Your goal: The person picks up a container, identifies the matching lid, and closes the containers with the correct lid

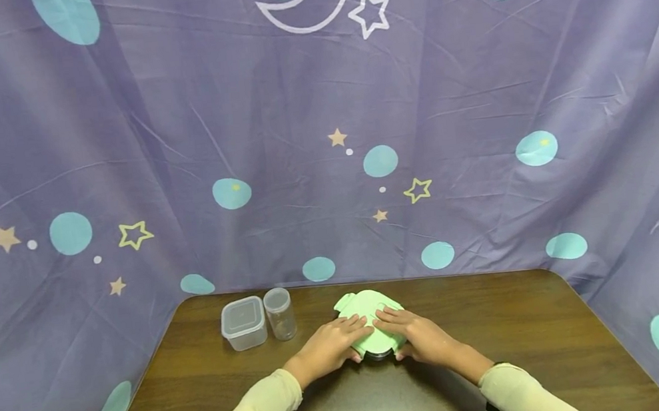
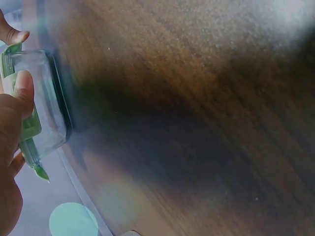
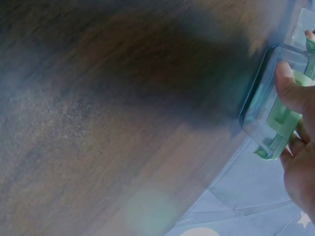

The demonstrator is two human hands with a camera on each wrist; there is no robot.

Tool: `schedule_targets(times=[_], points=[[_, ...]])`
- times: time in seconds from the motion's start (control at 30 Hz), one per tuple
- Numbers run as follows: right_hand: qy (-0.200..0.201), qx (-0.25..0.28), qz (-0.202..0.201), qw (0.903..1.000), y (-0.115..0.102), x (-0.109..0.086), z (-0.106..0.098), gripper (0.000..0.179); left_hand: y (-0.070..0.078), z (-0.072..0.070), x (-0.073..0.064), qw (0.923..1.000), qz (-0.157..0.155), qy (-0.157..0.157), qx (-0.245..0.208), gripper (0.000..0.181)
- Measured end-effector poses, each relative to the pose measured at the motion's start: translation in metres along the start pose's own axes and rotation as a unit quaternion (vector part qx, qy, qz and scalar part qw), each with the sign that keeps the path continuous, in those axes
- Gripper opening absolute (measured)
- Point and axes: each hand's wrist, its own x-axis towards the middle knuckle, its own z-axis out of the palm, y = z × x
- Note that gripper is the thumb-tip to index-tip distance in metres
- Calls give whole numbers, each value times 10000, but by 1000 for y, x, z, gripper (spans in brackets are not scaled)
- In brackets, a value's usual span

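**Both hands on the green lid**

A clear box point(image 1: 378, 353) with a green lid point(image 1: 370, 322) stands on the table point(image 1: 498, 321), near the front edge and close to the middle. The left hand point(image 1: 331, 347) and the right hand point(image 1: 417, 335) lie flat on the lid with fingers straight, and the fingertips almost meet. In the wrist views each thumb rests on a side clip. Well to the left stand a square tub point(image 1: 243, 323) and a round jar point(image 1: 280, 313), just beside each other. A starry cloth point(image 1: 322, 132) hangs behind the table.
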Motion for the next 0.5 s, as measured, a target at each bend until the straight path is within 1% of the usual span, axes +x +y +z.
schedule_targets(times=[0.13, 0.23, 0.3, 0.5], points=[[83, -8, -69, 9999, 1, -1, 0, 82, 2, 0, 0, 10000, -12, -35, 43, 67], [11, 33, -46, 10000, 0, 1, 0, 81, 2, 0, 0, 10000, -54, -49, 40, 67], [-56, 48, -10, 10000, 0, 2, 0, 80, 2, 0, -1, 10000, -70, -24, 36, 67], [-94, 45, 62, 9999, -1, 0, -2, 80, 3, 2, 1, 9999, -105, 91, -19, 66]])
